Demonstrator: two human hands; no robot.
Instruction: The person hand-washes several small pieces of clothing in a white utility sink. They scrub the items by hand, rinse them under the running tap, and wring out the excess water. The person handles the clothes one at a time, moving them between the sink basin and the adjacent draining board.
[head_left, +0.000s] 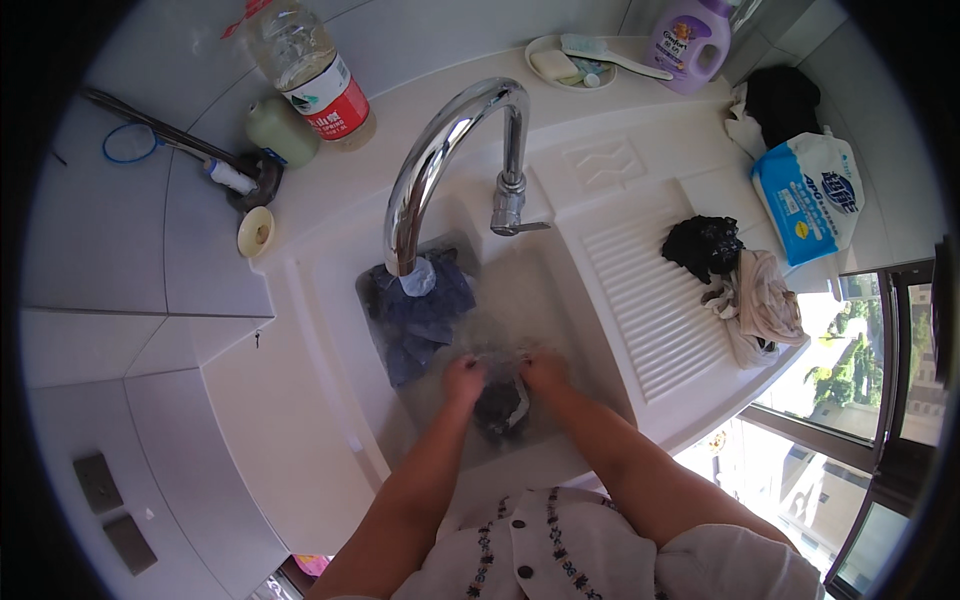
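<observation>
Cloudy water partly fills the white laundry sink (600, 330). In it, my left hand (464, 381) and my right hand (545, 371) hold opposite sides of a dark cloth item (501, 405) with a pale edge; my fingertips are partly blurred at the waterline. Left of my hands, a blue-grey garment (420, 319) lies partly in the water. Above it hangs the spout of a chrome faucet (442, 157), with a whitish piece (418, 278) at its outlet. On the ribbed washboard (652, 307) to the right lie a wet black cloth (703, 246) and a beige cloth (769, 296).
Behind the sink stand a large plastic bottle (322, 90), a green bottle (283, 133), a soap dish (534, 54) with soap and a brush (615, 57), and a purple Comfort bottle (688, 45). A blue-white detergent bag (810, 196) is at right, near a window (825, 375).
</observation>
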